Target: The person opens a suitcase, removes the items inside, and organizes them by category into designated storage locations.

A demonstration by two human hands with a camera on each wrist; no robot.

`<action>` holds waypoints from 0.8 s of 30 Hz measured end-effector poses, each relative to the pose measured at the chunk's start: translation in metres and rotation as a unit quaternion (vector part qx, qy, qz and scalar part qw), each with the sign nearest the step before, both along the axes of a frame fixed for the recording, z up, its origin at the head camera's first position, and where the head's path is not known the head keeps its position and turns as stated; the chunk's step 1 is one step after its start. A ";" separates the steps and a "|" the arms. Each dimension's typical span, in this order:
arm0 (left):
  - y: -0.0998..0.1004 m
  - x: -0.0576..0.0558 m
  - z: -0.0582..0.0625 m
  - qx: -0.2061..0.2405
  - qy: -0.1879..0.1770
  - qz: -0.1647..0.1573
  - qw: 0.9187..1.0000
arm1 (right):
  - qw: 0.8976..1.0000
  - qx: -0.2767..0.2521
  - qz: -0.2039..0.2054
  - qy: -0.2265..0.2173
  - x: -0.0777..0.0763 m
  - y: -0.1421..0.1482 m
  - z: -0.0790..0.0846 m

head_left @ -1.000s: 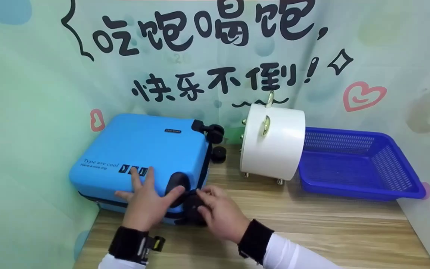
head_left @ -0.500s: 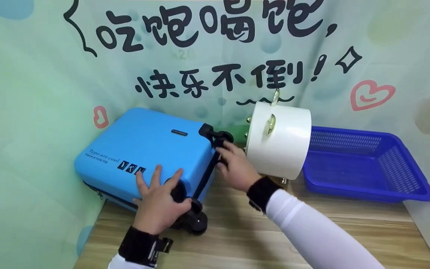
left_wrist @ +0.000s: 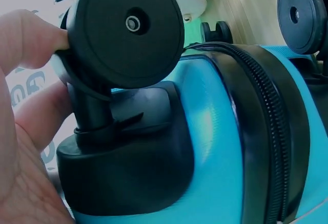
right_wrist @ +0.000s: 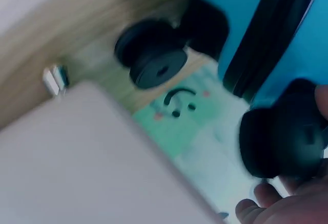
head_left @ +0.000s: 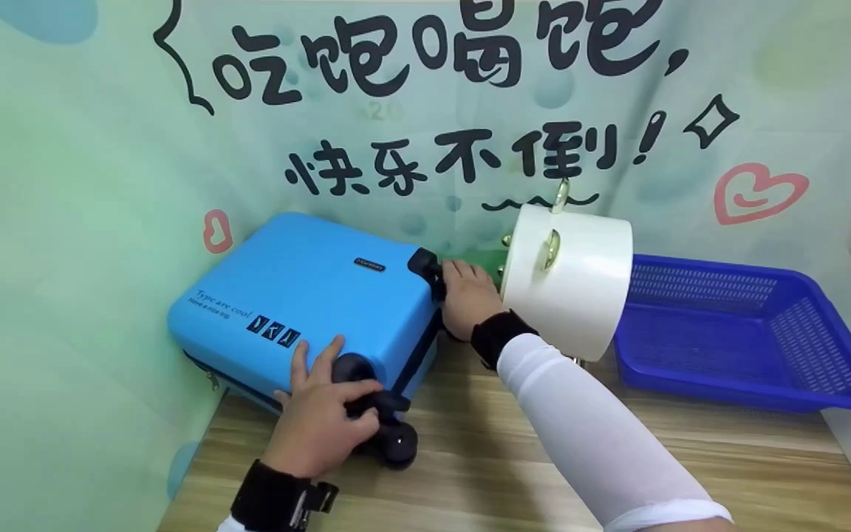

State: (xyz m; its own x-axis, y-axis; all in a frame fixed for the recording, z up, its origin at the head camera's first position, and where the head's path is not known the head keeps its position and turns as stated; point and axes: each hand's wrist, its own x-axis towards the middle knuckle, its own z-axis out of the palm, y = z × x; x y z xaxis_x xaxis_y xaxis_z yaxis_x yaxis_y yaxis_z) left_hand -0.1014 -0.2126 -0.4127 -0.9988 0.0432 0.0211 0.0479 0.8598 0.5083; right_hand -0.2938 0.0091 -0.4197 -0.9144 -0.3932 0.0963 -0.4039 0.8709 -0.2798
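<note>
Over on the left, the suitcase [head_left: 307, 288] lies on its broad side on the table [head_left: 691, 458], blue face up ("Type are cool", it says), wheeled end to the right. At its near corner, here's the left hand [head_left: 318, 425] — some fingers spread over the shell, thumb and a finger pinching the near wheel [left_wrist: 125, 29]. Farther right, the right hand [head_left: 470, 299] is at the back corner, touching the upper wheel [right_wrist: 287, 131], thumb and fingers about it; whether they're clamped on it, I can't tell, that wheel being blurred. A lower wheel [right_wrist: 159, 62] shows well apart from those fingers. Just right of this hand sits the white pot [head_left: 569, 284], gold handles facing us — and next along, at far right, the blue basket [head_left: 699, 343].
</note>
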 end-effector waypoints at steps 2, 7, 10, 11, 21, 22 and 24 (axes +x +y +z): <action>-0.005 -0.001 0.000 0.007 -0.003 -0.009 1.000 | 1.000 0.011 0.001 0.028 0.002 0.004 0.000; -0.030 -0.005 0.001 0.025 -0.007 -0.043 0.999 | 0.994 0.034 0.008 0.103 0.018 0.007 0.003; -0.047 -0.009 0.000 0.041 -0.003 -0.059 0.997 | 0.991 0.048 0.004 0.121 0.031 0.007 0.006; -0.052 -0.009 -0.001 0.045 -0.001 -0.060 0.997 | 0.991 0.051 0.002 0.121 0.036 0.007 0.006; -0.076 -0.013 0.011 0.014 -0.017 -0.069 0.997 | 0.988 0.024 0.013 0.149 0.085 0.023 -0.004; -0.077 -0.011 0.011 0.008 -0.020 -0.066 0.998 | 0.988 0.013 0.015 0.151 0.090 0.025 -0.006; -0.079 -0.008 0.012 0.001 -0.019 -0.052 0.998 | 0.989 -0.016 0.014 0.146 0.100 0.029 -0.009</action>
